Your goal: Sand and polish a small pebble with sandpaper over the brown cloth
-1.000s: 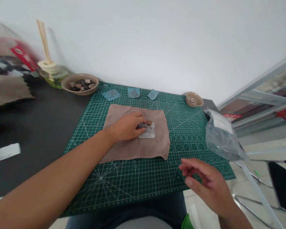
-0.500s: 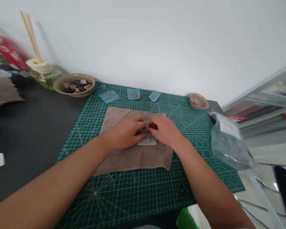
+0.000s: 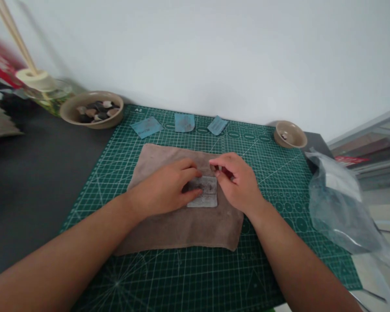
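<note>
A grey, creased square of what looks like sandpaper, smudged dark in its middle, lies on a brown cloth. My left hand rests at its left edge, thumb and index finger spread apart and touching the sheet. Just above the sheet's upper right corner, my right hand pinches a small dark brown stone between thumb and fingertips. The fingertips cover part of the stone.
Under the cloth is a green cutting mat. Three blue squares lie along its back. A bowl of stones and a reed diffuser stand left; a small bowl and a clear plastic bag are right.
My right hand has moved right and away from my left hand, carrying the stone off the middle of the sheet. More of the sheet shows. The camera view has shifted slightly.
</note>
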Tool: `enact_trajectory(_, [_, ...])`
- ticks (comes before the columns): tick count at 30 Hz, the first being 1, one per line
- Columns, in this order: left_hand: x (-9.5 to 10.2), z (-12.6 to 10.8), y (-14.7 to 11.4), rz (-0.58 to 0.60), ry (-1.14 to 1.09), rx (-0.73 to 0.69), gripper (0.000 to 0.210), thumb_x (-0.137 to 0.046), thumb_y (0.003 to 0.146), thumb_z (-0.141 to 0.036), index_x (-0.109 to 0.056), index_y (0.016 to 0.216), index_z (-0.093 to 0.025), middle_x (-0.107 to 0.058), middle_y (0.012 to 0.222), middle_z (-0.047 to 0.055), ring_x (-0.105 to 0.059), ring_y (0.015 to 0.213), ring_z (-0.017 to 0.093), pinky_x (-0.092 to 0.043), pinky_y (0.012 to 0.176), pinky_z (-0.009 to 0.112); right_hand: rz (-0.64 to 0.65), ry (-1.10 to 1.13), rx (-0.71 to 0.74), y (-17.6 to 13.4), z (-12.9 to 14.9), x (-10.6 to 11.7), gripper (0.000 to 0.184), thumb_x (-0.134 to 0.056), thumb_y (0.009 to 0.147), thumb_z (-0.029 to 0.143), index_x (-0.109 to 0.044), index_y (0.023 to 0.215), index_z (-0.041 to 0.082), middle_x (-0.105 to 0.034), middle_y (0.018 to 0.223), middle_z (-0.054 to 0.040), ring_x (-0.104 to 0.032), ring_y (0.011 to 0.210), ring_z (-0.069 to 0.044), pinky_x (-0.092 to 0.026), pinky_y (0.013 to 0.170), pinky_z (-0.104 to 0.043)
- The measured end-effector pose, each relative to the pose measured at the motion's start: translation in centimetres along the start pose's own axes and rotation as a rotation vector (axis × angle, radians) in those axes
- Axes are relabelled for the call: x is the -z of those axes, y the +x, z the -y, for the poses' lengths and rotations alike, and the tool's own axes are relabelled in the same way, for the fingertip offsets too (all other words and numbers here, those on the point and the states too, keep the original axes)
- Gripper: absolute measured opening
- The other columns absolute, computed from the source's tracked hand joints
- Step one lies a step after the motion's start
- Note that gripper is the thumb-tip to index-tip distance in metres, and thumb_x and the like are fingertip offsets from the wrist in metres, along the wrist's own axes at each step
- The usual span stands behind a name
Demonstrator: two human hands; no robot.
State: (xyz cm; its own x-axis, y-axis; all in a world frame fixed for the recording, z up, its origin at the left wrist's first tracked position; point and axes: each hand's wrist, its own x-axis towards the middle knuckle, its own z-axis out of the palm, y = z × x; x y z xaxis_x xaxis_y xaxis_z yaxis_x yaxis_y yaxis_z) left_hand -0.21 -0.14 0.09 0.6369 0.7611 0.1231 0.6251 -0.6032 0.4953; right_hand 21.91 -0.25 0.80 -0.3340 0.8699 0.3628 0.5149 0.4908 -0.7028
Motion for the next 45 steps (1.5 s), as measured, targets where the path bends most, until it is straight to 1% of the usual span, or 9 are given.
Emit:
enact_trajectory(4, [0.1, 0.0, 0.1, 0.003, -0.015, 0.007, 0.032, -0.073, 0.086, -0.036, -0.069, 0.112, -0.020, -0.066, 0.116, 0.008, -0.064, 0.106, 0.025, -0.054, 0.094, 0.040, 0.072, 0.003, 0.015, -0.1, -0.2, -0.3, 0.034, -0.054, 0.087, 0.005, -0.073, 0.107, 0.024, -0.069, 0.103, -0.0046, -0.065, 0.097, -0.018, -0.053, 0.085, -0.035])
enact_trajectory(8, [0.1, 0.1, 0.1, 0.025, 0.004, 0.012, 0.031, -0.073, 0.085, -0.035, -0.068, 0.112, -0.021, -0.066, 0.117, 0.007, -0.064, 0.108, 0.025, -0.053, 0.095, 0.039, 0.094, -0.018, -0.006, -0.1, -0.1, -0.4, 0.031, -0.059, 0.084, 0.008, -0.074, 0.107, 0.024, -0.070, 0.100, -0.0035, -0.065, 0.086, -0.017, -0.052, 0.075, -0.032])
enact_trajectory(13, [0.2, -0.1, 0.1, 0.026, 0.014, 0.021, 0.033, -0.073, 0.085, -0.031, -0.067, 0.116, -0.022, -0.065, 0.116, 0.006, -0.063, 0.107, 0.024, -0.053, 0.094, 0.039, 0.060, -0.005, -0.053, 0.0, -0.6, -0.8, 0.026, -0.062, 0.080, 0.010, -0.073, 0.100, 0.023, -0.070, 0.094, -0.0025, -0.062, 0.078, -0.016, -0.050, 0.068, -0.030])
enact_trajectory(18, [0.4, -0.4, 0.1, 0.028, 0.007, 0.030, 0.030, -0.071, 0.085, -0.028, -0.068, 0.114, -0.020, -0.065, 0.115, 0.007, -0.063, 0.105, 0.024, -0.054, 0.094, 0.040, -0.024, -0.022, -0.129, 0.7, -1.0, -1.6, 0.024, -0.062, 0.080, 0.012, -0.073, 0.099, 0.021, -0.072, 0.093, -0.0040, -0.064, 0.079, -0.018, -0.051, 0.074, -0.034])
enact_trajectory(20, [0.5, -0.5, 0.1, 0.028, -0.003, 0.031, 0.028, -0.071, 0.085, -0.027, -0.069, 0.112, -0.020, -0.064, 0.115, 0.007, -0.063, 0.106, 0.024, -0.054, 0.094, 0.040, -0.022, -0.057, -0.136, 0.8, -0.8, -1.8, 0.022, -0.063, 0.080, 0.013, -0.074, 0.099, 0.020, -0.072, 0.092, -0.0044, -0.064, 0.080, -0.019, -0.051, 0.076, -0.036])
enact_trajectory(25, [0.4, -0.5, 0.1, 0.016, -0.020, 0.009, 0.031, -0.070, 0.086, -0.027, -0.067, 0.116, -0.020, -0.064, 0.115, 0.007, -0.062, 0.107, 0.024, -0.053, 0.096, 0.040, 0.063, -0.067, -0.068, 0.3, -0.4, -1.5, 0.024, -0.063, 0.082, 0.014, -0.073, 0.102, 0.021, -0.071, 0.096, -0.0044, -0.065, 0.086, -0.020, -0.052, 0.075, -0.034])
enact_trajectory(30, [0.2, -0.3, 0.1, 0.002, 0.012, 0.005, 0.031, -0.071, 0.085, -0.029, -0.068, 0.115, -0.019, -0.065, 0.114, 0.008, -0.063, 0.104, 0.025, -0.053, 0.092, 0.039, 0.015, -0.087, 0.013, -0.3, 0.1, -0.8, 0.023, -0.064, 0.084, 0.014, -0.072, 0.104, 0.020, -0.071, 0.095, -0.0045, -0.064, 0.084, -0.019, -0.051, 0.073, -0.033])
enact_trajectory(35, [0.1, -0.2, 0.0, 0.012, 0.014, -0.007, 0.023, -0.068, 0.088, -0.031, -0.069, 0.107, -0.019, -0.063, 0.109, 0.007, -0.062, 0.100, 0.023, -0.053, 0.087, 0.037, 0.017, -0.130, 0.090, -1.0, 1.2, -0.4, 0.020, -0.064, 0.087, 0.021, -0.071, 0.106, 0.019, -0.070, 0.096, -0.0056, -0.064, 0.081, -0.018, -0.051, 0.070, -0.032])
enact_trajectory(45, [0.2, -0.2, 0.0, 0.008, -0.037, -0.025, 0.023, -0.068, 0.088, -0.029, -0.069, 0.107, -0.017, -0.063, 0.105, 0.007, -0.062, 0.096, 0.023, -0.051, 0.083, 0.036, 0.070, -0.132, 0.055, -0.9, 0.9, -0.8, 0.018, -0.067, 0.086, 0.019, -0.072, 0.104, 0.017, -0.070, 0.092, -0.0041, -0.062, 0.079, -0.017, -0.048, 0.069, -0.031])
